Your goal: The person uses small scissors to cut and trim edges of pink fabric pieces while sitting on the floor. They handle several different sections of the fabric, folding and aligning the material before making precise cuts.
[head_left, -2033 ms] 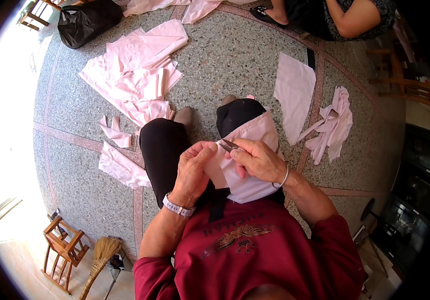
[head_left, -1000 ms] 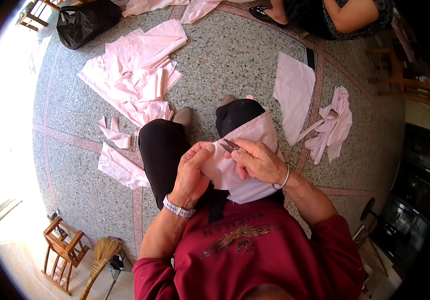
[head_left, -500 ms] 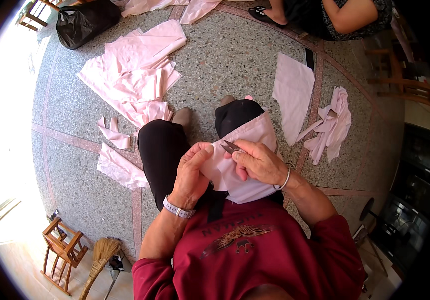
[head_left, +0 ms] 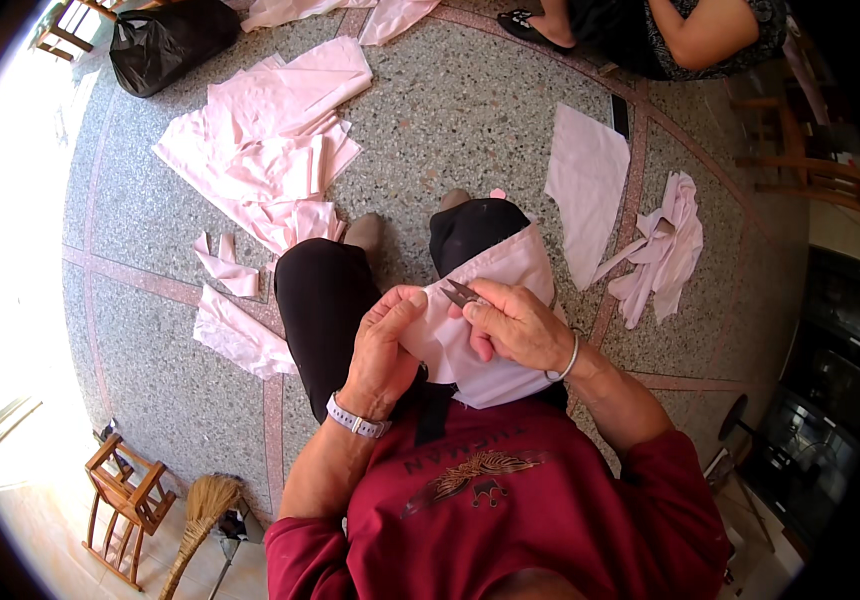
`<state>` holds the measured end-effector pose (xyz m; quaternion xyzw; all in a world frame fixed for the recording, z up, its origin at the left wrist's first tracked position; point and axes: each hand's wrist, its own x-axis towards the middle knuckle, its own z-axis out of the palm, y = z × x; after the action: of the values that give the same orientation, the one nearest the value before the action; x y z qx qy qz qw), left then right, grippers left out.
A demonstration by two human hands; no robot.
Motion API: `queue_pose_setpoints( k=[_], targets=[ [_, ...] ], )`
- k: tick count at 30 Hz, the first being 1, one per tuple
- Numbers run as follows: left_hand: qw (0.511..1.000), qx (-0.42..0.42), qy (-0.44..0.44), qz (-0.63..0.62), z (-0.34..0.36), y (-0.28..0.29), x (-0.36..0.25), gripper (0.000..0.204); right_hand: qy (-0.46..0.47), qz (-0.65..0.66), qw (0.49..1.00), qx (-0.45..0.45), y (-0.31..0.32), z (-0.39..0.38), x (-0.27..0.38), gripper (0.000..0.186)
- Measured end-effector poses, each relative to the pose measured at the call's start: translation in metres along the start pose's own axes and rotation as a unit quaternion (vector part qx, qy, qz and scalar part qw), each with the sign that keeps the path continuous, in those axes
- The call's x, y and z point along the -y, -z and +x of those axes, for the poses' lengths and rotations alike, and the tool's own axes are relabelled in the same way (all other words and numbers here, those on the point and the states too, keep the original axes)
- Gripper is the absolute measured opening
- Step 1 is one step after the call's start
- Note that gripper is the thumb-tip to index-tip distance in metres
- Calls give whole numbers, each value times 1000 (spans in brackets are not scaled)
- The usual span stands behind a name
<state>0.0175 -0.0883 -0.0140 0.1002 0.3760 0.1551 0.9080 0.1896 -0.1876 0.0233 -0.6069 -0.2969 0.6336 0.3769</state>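
Observation:
Across my lap lies a piece of pale pink cloth (head_left: 498, 362), spread over the right thigh. Its left edge is pinched between the thumb and fingers of my left hand (head_left: 382, 335). My right hand (head_left: 518, 322) is closed around small thread snips (head_left: 461, 293), whose dark pointed blades stick out toward the left hand, just over the cloth. The blades look slightly apart. Most of the snips' handle is hidden in my palm.
A large heap of pink cloth (head_left: 270, 150) covers the floor ahead left, with smaller scraps (head_left: 240, 335) nearer. Another flat piece (head_left: 587, 190), a phone (head_left: 619, 117) and crumpled strips (head_left: 665, 250) lie right. A black bag (head_left: 170, 45), a small wooden chair (head_left: 130, 495) and a broom (head_left: 200, 520) stand left.
Almost nothing differs. Both hands, the snips and the cloth keep their places; the view has shifted only very slightly.

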Motion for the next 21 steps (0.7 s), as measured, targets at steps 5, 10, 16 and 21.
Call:
queue_pose_setpoints(
  k=[5, 10, 16, 21],
  targets=[
    [1000, -7, -2, -2, 1, 3, 1, 7, 0, 15, 1000, 0, -1, -2, 2, 28],
    [1000, -5, -1, -5, 2, 4, 2, 6, -23, 32, 999, 7, 0, -2, 5, 29],
    [1000, -5, -10, -2, 1, 4, 2, 6, -16, 30, 999, 5, 0, -1, 2, 29],
    [1000, -8, 0, -6, 1, 4, 2, 7, -6, 29, 1000, 0, -1, 1, 0, 28]
  ],
)
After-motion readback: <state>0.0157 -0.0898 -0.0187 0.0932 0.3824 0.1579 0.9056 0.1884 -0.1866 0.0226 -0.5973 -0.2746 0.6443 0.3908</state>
